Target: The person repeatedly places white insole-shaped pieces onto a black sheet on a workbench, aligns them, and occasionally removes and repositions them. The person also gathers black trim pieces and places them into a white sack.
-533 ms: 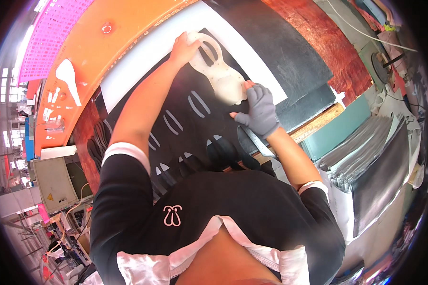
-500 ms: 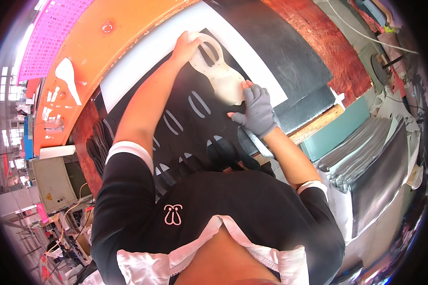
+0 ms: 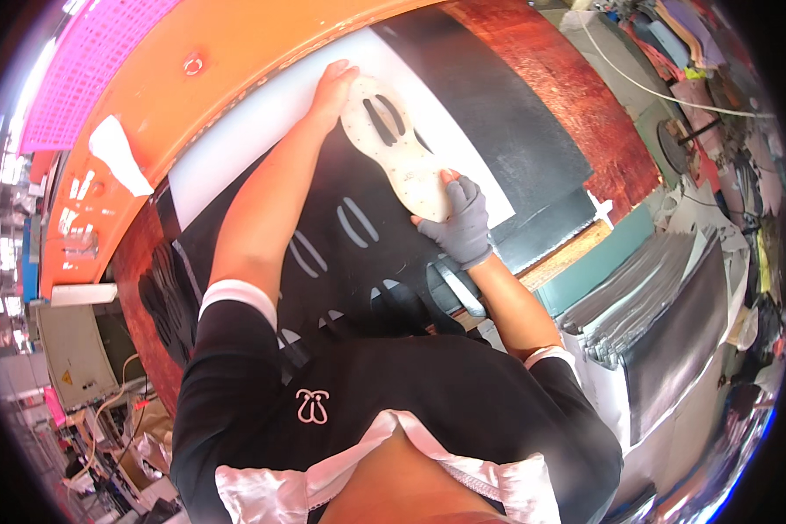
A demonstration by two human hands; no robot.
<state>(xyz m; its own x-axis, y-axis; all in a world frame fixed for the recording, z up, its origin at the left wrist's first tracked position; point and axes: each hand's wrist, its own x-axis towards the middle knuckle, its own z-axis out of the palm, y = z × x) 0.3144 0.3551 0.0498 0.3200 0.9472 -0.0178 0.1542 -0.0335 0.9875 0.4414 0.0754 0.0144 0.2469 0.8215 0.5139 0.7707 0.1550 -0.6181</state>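
A cream, sole-shaped cutting die (image 3: 415,179) with two curved slots lies over the far corner of a black sheet (image 3: 323,196). My bare left hand (image 3: 330,94) is closed on the die's far end, at its left edge. At the near end my right hand (image 3: 458,223), in a grey glove with bare fingertips, grips the die between thumb and fingers. The black sheet has several sole-shaped cutouts and pairs of pale curved slots nearer me. Beneath it is a white board (image 3: 236,144).
An orange machine beam (image 3: 170,96) spans the far left, with a pink perforated basket (image 3: 96,65) on it. Black sheets (image 3: 520,122) cover the red-brown table (image 3: 624,170) at right. Stacked sheets (image 3: 664,306) stand at near right. Black cut pieces (image 3: 168,301) are piled at left.
My right thumb, apart from the die before, now touches its near end. The die has shifted slightly on the sheet. The whole view has moved a little too.
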